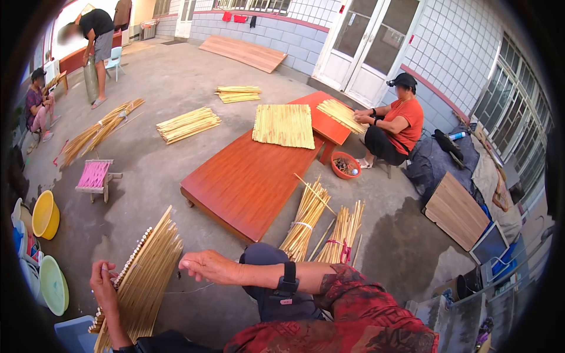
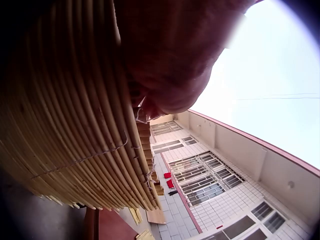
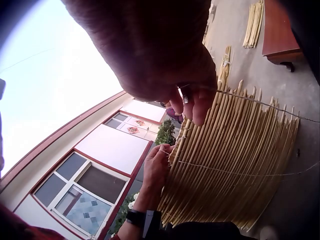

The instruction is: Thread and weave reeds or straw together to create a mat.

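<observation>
Reed mat (image 1: pixel 147 270) and twine (image 3: pixel 260 102), near left
The left hand (image 1: pixel 105 287) pinches twine at the mat's edge; the right hand (image 1: pixel 209 266), grip narrow, holds twine alongside.

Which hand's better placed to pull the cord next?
Right hand, probably: the right wrist view shows the cord running outward from it. The left hand is at the edge of the stalk mat, seemingly pinching there, so it suits steadying.

There are two foreground hands (image 1: pixel 212 266) (image 1: pixel 105 287), one handled stick mat (image 1: pixel 147 270), three other people (image 1: pixel 406 120) (image 1: pixel 101 26) (image 1: pixel 36 106), one pink stool (image 1: pixel 94 175) and one yellow basin (image 1: pixel 46 215).
</observation>
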A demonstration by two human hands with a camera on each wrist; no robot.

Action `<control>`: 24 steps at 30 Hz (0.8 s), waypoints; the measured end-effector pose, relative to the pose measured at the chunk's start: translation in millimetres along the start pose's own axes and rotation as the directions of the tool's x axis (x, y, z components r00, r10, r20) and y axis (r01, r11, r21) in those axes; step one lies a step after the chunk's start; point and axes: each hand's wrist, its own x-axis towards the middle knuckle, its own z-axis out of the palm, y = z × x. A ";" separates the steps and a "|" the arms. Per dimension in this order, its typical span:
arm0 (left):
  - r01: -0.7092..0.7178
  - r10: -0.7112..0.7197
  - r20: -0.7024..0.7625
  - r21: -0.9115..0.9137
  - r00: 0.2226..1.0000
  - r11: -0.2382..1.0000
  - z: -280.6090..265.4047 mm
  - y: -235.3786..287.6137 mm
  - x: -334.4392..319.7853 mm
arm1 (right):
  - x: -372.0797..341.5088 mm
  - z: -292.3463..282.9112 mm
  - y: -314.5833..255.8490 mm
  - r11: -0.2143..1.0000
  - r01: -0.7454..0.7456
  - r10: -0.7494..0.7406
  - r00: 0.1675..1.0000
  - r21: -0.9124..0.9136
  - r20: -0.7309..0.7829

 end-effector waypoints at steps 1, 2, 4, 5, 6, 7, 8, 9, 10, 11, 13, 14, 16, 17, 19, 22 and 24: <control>0.010 -0.010 0.007 0.020 1.000 1.000 0.1 2.1 -0.2 | 6.5 11.8 0.5 0.995 -0.032 0.027 0.998 0.097 0.052; 0.020 -0.020 0.012 0.040 1.000 0.999 0.2 4.0 -1.2 | 14.6 21.9 5.7 0.995 -0.031 0.026 0.998 0.097 0.054; 0.001 -0.001 -0.012 0.052 1.000 0.999 2.9 6.5 -4.5 | 32.3 43.2 20.7 0.971 0.033 -0.053 0.995 0.236 0.081; -0.019 0.021 -0.031 0.064 0.999 0.998 3.6 7.6 -5.8 | 40.7 53.1 28.6 0.970 0.033 -0.055 0.995 0.242 0.083; -0.019 0.022 -0.031 0.070 0.999 0.997 3.5 9.1 -5.8 | 50.3 61.9 37.7 0.949 -0.036 0.015 0.997 0.313 0.070; -0.006 0.008 -0.031 0.064 0.999 0.998 2.7 10.7 -5.8 | 56.5 69.3 41.3 0.917 -0.104 0.087 0.994 0.385 0.063; 0.009 -0.007 -0.033 0.056 0.999 0.998 2.3 11.0 -5.8 | 60.0 75.5 46.5 0.916 -0.105 0.086 0.994 0.388 0.067; 0.013 -0.011 -0.031 0.060 0.999 0.998 1.6 9.5 -5.9 | 60.4 80.6 50.9 0.905 -0.109 0.100 0.994 0.412 0.043; -0.039 0.041 -0.027 0.084 0.999 0.996 1.5 7.3 -5.3 | 60.6 85.4 55.6 0.893 -0.114 0.118 0.993 0.436 0.017; -0.092 0.095 -0.021 0.105 0.995 0.990 2.6 6.4 -4.0 | 63.4 89.5 59.1 0.890 -0.117 0.124 0.992 0.440 0.014; -0.082 0.086 -0.020 0.147 0.996 0.986 4.1 12.8 -3.4 | 72.5 95.1 66.6 0.825 -0.118 0.183 0.981 0.553 -0.062; -0.072 0.078 -0.026 0.193 0.997 0.979 3.4 15.9 -3.3 | 76.1 97.1 70.9 0.823 -0.124 0.186 0.981 0.554 -0.057; -0.066 0.072 -0.023 0.204 0.997 0.977 5.2 12.6 -0.5 | 82.1 99.2 69.4 0.779 -0.121 0.211 0.974 0.615 -0.076; -0.057 0.066 -0.034 0.224 0.997 0.973 1.8 8.5 -1.8 | 82.9 100.6 72.0 0.766 -0.126 0.228 0.970 0.631 -0.082; -0.097 0.110 -0.052 0.207 0.993 0.973 5.7 18.7 -1.8 | 80.1 100.5 67.3 0.730 -0.137 0.217 0.975 0.670 -0.037; -0.019 0.036 -0.057 0.276 0.998 0.961 5.7 33.5 -0.4 | 76.5 102.0 56.0 0.712 -0.186 0.267 0.964 0.678 -0.016; -0.002 0.011 -0.031 0.262 0.999 0.965 2.4 33.5 2.6 | 78.8 106.1 53.2 0.714 -0.190 0.293 0.955 0.674 -0.040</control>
